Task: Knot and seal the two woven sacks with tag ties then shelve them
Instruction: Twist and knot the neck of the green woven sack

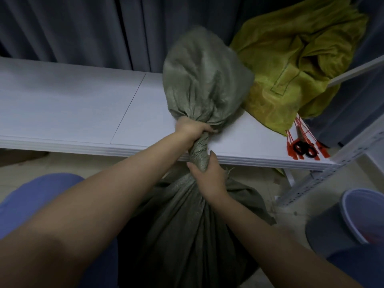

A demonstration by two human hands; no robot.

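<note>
A grey-green woven sack stands on the floor between my knees, its neck twisted into a rope. My right hand grips the twisted neck low down, just above the full body. My left hand grips the neck higher up, where the loose top of the sack balloons out over the white shelf board. A yellow-green woven sack lies slumped on the right end of the board. Red tag ties lie in a bunch beside it near the board's front edge.
Black scissors lie on the tag ties. A grey bin stands on the floor at the right, beside a white metal shelf frame. Dark curtains hang behind the board.
</note>
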